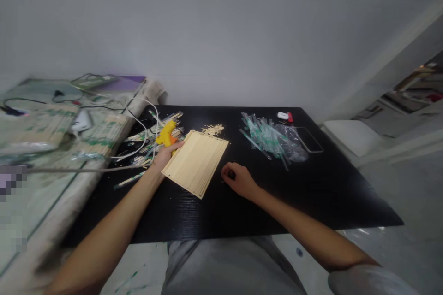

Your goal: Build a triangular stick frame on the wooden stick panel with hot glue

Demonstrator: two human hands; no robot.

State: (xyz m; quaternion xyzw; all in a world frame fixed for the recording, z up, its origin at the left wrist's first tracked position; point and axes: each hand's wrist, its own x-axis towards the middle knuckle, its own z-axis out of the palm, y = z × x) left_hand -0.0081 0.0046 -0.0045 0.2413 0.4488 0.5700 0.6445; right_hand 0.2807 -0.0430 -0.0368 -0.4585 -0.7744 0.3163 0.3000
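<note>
My left hand (166,153) grips the left edge of a flat, pale panel of thin wooden sticks (196,160) laid side by side, with crosswise strips at its ends. The panel is tilted over the black table. Just beyond that hand is a yellow glue gun (167,133) with an orange part; whether the hand touches it I cannot tell. My right hand (238,179) hovers at the panel's right, apart from it. Its fingers are curled in toward the thumb, and nothing shows between them. Behind the panel sits a small heap of short stick pieces (213,129).
Wrapped sticks (138,160) and a white cable (157,109) lie on the table's left. Clear and green wrappers (265,136), a phone (310,140) and a white case (283,115) are at the right. Packs of sticks (102,134) cover the adjoining surface. A white stool (353,137) stands beyond.
</note>
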